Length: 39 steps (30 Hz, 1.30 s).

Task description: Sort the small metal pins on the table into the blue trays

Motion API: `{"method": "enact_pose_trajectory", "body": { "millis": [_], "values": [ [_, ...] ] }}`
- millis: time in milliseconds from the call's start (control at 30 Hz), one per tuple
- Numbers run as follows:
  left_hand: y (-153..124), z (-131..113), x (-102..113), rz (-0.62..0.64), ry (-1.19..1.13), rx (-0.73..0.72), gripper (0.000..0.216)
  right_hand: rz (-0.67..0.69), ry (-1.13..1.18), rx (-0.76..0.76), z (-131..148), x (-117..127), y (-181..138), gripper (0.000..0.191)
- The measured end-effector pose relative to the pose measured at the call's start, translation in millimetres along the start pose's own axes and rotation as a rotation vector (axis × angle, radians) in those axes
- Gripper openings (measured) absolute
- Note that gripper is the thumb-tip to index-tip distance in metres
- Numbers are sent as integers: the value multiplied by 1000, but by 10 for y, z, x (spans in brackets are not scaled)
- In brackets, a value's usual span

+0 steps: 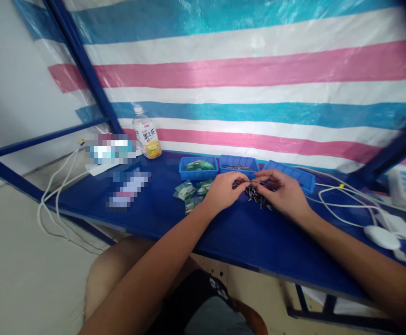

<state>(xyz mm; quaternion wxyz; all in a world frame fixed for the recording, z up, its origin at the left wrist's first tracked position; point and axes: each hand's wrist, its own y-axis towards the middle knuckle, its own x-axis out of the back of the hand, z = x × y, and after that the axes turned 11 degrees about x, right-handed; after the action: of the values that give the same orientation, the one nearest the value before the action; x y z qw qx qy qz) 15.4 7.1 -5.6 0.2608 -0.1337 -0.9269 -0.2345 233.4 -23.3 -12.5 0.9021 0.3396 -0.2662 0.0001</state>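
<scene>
Beyond the fingers (240,177), a sheet (245,70) striped in blue, white and pink spans the background. To their left rises a blue metal frame (80,60), with a slanting post and a crossbar. Beneath them lies the dark blue bench (238,237), extending to both sides. A capped, labelled bottle (147,135) stands upright on it, beyond the fingers and well to their left.

The left hand (220,190) and right hand (285,190) meet low over the bench, fingertips facing. In each, thumb and forefinger are drawn together in a pinch, and the two pinches converge on one thin piece; its exact form is too small to tell.

Three blue bins form a row just beyond the fingers. The left bin (199,175) holds green-tinted bags; the middle bin (240,161), almost directly behind the fingertips, holds thin metallic parts; the right bin (288,171) is partly covered by the right hand. Well to the right of the fingers, a white disc (382,237) lies beside looped white cable (346,204). Small packets (186,190) lie in a group left of the fingers, near the left hand. Dark pins (257,197) are heaped loosely directly below the fingertips. Smallest is the thin piece (250,182), between the fingertips of both hands.
</scene>
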Motion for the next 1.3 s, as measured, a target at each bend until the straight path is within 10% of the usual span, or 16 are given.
{"method": "enact_pose_trajectory", "body": {
  "millis": [300,767,1300],
  "values": [
    [-20,-25,2,-30,-177,84,25,153,-250,269,134,29,7,39],
    [-33,-14,-17,8,-143,34,29,33,-244,254,108,25,-6,15],
    [7,48,-50,-55,-250,131,19,104,-241,243,83,31,-12,37]
  ]
}}
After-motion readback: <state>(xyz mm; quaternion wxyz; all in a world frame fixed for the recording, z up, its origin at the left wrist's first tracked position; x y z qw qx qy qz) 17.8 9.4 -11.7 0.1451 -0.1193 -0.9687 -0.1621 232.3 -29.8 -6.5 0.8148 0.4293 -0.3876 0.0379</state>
